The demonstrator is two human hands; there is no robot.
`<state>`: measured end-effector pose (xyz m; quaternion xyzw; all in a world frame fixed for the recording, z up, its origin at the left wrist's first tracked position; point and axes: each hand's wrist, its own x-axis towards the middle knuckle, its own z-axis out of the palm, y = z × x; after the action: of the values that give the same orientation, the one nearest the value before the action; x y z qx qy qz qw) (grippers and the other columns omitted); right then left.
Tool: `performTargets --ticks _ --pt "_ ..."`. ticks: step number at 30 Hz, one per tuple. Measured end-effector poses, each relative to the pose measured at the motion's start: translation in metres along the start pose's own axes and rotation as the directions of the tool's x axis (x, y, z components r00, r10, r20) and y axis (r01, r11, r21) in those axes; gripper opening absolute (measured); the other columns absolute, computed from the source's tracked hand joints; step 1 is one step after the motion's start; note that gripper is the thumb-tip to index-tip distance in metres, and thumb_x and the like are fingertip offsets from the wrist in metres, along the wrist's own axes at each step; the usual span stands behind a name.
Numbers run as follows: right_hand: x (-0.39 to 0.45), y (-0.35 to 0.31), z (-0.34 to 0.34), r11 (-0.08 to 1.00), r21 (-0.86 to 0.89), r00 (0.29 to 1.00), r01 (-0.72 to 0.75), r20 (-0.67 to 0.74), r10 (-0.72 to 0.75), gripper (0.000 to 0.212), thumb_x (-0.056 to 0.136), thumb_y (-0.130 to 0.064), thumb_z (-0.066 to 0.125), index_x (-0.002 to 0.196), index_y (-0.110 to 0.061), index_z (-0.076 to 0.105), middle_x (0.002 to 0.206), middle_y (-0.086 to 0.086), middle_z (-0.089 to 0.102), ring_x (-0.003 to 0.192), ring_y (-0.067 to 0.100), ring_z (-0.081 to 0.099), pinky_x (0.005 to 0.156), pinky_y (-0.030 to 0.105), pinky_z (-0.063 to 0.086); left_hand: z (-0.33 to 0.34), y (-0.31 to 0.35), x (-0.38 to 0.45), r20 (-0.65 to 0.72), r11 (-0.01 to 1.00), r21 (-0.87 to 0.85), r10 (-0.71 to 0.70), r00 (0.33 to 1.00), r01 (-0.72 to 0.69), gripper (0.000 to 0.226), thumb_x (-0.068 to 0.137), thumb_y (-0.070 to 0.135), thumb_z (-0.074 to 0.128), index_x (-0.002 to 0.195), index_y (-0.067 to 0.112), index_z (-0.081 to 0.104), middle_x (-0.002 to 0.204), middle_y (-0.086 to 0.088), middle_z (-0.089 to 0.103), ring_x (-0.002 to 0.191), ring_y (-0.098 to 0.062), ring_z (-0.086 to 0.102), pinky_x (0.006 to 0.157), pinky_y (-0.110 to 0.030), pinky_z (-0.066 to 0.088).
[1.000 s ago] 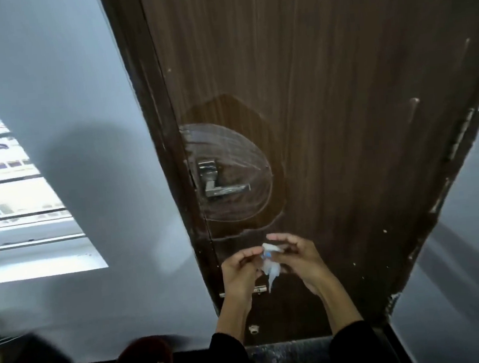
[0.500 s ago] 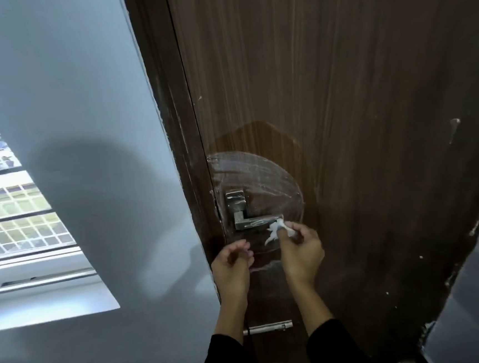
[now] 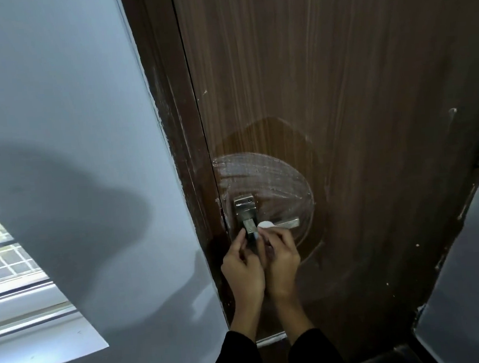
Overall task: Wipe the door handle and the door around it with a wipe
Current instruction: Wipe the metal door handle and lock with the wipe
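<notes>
A dark brown wooden door [image 3: 354, 84] fills the middle and right. Its silver lever handle [image 3: 289, 223] sticks out to the right from a metal plate [image 3: 244, 207] near the door's left edge. A rounded streaky smear [image 3: 264, 176] surrounds the handle. My right hand [image 3: 280, 253] presses a small white wipe [image 3: 266, 225] against the lever close to its base. My left hand [image 3: 241, 263] is just left of it, fingertips touching the base of the handle. Both sleeves are black.
A dark door frame [image 3: 170, 129] and a grey wall [image 3: 69, 138] lie to the left, with a barred window [image 3: 4, 254] at lower left. A slide bolt [image 3: 271, 337] sits low on the door between my forearms. Another grey wall [image 3: 471, 262] stands at right.
Both hands rose from below the handle up to it. The wipe, first held between both hands, now sits in my right hand against the lever, and my left hand has come to the handle's base.
</notes>
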<state>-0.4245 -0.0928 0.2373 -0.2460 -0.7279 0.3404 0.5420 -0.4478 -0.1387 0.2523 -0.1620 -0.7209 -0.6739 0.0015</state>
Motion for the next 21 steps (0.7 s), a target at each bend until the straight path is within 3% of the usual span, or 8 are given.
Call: performTargets --ticks 2,5,8,10,13,18,21 --pt "-0.003 0.002 -0.002 0.999 0.037 0.998 -0.035 0.050 0.033 0.022 0.081 0.006 0.062 0.100 -0.003 0.069 0.102 0.007 0.062 0.093 0.018 0.062 0.083 0.024 0.052 0.001 -0.002 -0.002 0.008 1.000 -0.015 0.024 1.000 -0.024 0.041 0.092 -0.001 0.048 0.128 0.014 0.057 0.110 0.009 0.063 0.081 0.022 0.056 0.069 0.001 0.044" --pt "0.008 0.006 -0.013 1.000 -0.016 0.996 -0.018 -0.083 0.017 0.021 0.076 0.009 0.067 0.092 -0.004 0.071 0.091 0.009 0.067 0.079 0.017 0.065 0.075 0.018 0.051 0.005 -0.003 -0.005 -0.002 0.999 -0.045 0.030 1.000 -0.030 0.044 0.090 -0.006 0.047 0.129 0.014 0.056 0.088 0.012 0.066 0.057 0.005 0.057 0.053 -0.008 0.044" --pt "0.015 0.003 -0.018 0.999 -0.002 0.985 -0.054 -0.166 0.053 0.016 0.082 0.002 0.064 0.095 -0.004 0.070 0.093 0.009 0.067 0.081 0.015 0.066 0.074 0.022 0.053 0.008 -0.006 -0.007 -0.022 0.999 -0.042 0.029 0.999 -0.030 0.045 0.090 -0.007 0.045 0.129 0.012 0.055 0.073 0.007 0.064 0.045 -0.001 0.048 0.043 -0.011 0.036" --pt "0.011 0.000 -0.014 0.999 -0.034 0.994 -0.037 -0.106 0.033 0.018 0.083 0.001 0.063 0.099 -0.003 0.070 0.096 0.010 0.067 0.084 0.015 0.066 0.075 0.022 0.052 0.009 -0.005 -0.008 -0.046 0.999 -0.049 0.017 0.999 -0.019 0.042 0.092 -0.005 0.044 0.129 0.012 0.056 0.083 0.000 0.068 0.048 0.000 0.051 0.046 -0.009 0.039" --pt "0.003 -0.004 -0.012 1.000 -0.012 0.999 0.021 0.047 -0.020 0.024 0.076 0.007 0.067 0.098 -0.002 0.070 0.095 0.011 0.067 0.084 0.015 0.066 0.078 0.018 0.051 0.011 -0.001 -0.011 -0.071 0.997 -0.079 0.003 0.997 -0.009 0.041 0.093 -0.004 0.044 0.128 0.012 0.057 0.093 0.010 0.066 0.063 0.009 0.060 0.056 -0.005 0.045" --pt "0.016 -0.001 -0.018 0.999 0.014 0.995 -0.049 -0.081 0.050 0.016 0.081 0.003 0.065 0.095 0.000 0.071 0.093 0.012 0.066 0.081 0.016 0.065 0.075 0.024 0.053 0.012 0.002 -0.012 -0.068 0.997 -0.077 -0.035 0.997 0.029 0.050 0.087 -0.011 0.043 0.130 0.012 0.055 0.096 0.006 0.067 0.050 0.001 0.054 0.048 -0.008 0.039" --pt "0.013 -0.001 -0.014 0.999 0.048 1.000 -0.013 0.028 0.011 0.019 0.082 0.003 0.063 0.099 -0.003 0.069 0.096 -0.001 0.057 0.085 -0.001 0.055 0.078 0.011 0.045 0.012 0.002 -0.012 -0.056 0.996 -0.077 -0.043 0.998 0.038 0.048 0.088 -0.009 0.044 0.130 0.012 0.055 0.107 0.008 0.063 0.068 0.018 0.057 0.060 -0.001 0.043"
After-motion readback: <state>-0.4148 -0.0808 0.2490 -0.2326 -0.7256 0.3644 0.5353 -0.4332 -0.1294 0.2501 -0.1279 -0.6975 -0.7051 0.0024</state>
